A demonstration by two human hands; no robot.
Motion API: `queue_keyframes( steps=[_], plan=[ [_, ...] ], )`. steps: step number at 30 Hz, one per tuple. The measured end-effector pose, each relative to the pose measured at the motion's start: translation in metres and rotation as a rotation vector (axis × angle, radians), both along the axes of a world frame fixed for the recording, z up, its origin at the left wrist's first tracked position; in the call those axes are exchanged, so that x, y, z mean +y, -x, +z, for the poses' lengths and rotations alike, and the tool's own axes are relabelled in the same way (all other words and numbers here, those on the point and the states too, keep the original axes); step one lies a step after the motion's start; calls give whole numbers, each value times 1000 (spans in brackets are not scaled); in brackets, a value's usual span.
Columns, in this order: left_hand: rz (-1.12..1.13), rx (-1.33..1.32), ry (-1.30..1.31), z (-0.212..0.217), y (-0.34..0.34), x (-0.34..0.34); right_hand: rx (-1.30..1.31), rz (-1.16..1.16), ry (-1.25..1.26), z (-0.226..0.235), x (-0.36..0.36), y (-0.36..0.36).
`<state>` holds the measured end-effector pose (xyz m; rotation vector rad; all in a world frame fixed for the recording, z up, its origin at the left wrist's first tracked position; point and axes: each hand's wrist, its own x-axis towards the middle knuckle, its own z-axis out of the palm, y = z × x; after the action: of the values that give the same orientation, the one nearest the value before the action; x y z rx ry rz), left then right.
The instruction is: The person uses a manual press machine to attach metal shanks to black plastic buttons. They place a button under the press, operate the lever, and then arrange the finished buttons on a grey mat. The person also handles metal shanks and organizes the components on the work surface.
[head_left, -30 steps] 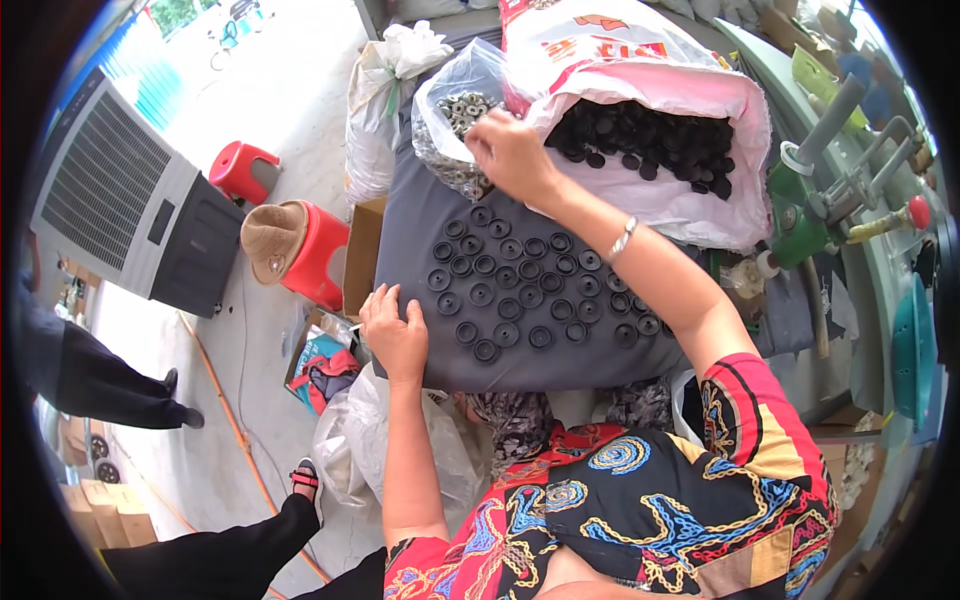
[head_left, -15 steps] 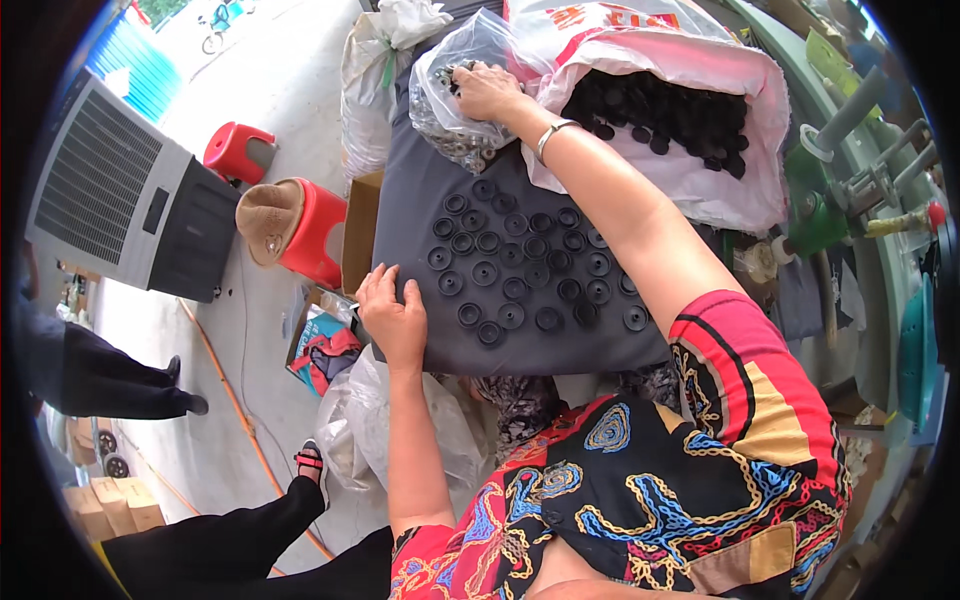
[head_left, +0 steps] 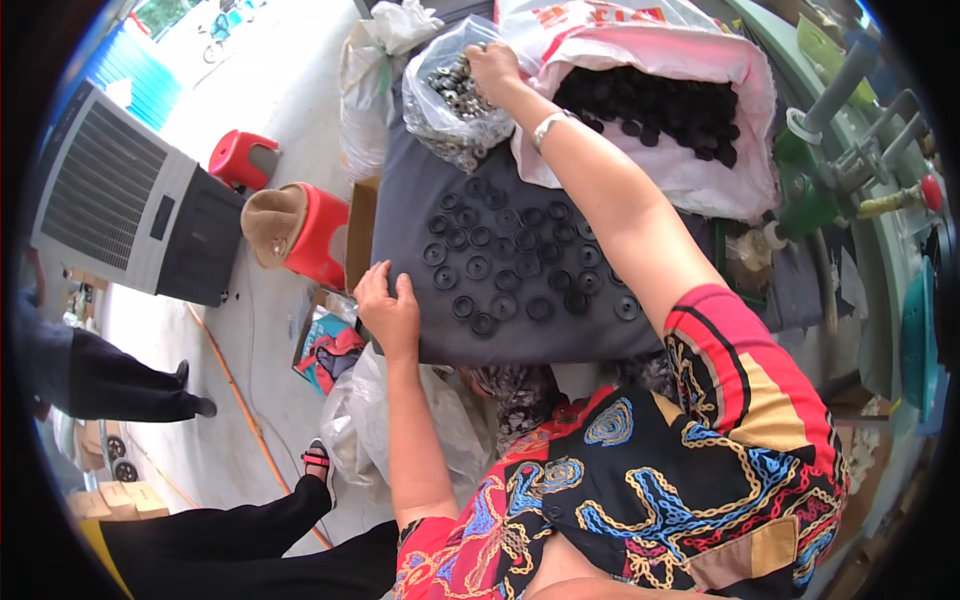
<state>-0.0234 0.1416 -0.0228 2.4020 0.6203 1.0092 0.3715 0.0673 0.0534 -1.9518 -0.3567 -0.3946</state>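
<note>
My right hand [head_left: 495, 75] reaches to the far side of the table, its fingers bent round the rim of a clear plastic bag [head_left: 420, 104]. Inside the bag lie many small shiny metal parts [head_left: 460, 92]. At the table's left edge my left hand [head_left: 388, 315] rests with fingers and thumb apart, holding nothing. Round black ring-edged discs [head_left: 504, 306] are spread over the dark grey table cover [head_left: 420, 350] between my arms. Right of the bag, a white woven sack [head_left: 755, 185] lies with its mouth open, full of black round pieces [head_left: 650, 105].
A tied white sack [head_left: 365, 110] stands by the table's far left corner. To the left are red stools [head_left: 318, 235], a grey air cooler [head_left: 125, 195] and a cardboard box [head_left: 362, 225]. Green machinery [head_left: 805, 185] stands at right. Other people's legs [head_left: 115, 375] show at left.
My right hand has shifted from over the bag's contents to its rim, and the mouth now gapes wider, showing more metal parts. My left hand stays at the table edge.
</note>
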Motion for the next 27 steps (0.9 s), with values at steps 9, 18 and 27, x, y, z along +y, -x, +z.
queue_keyframes(
  steps=[9, 18, 27],
  plan=[
    [113, -232, 227, -18, 15, 17, 858, 595, -848, 19, 15, 50],
    [214, -1379, 960, 215, 94, 199, 694, 493, -831, 42, -27, 36],
    [-381, -678, 1739, 104, -29, -77, 736, 821, -790, 76, -43, 213]
  ],
)
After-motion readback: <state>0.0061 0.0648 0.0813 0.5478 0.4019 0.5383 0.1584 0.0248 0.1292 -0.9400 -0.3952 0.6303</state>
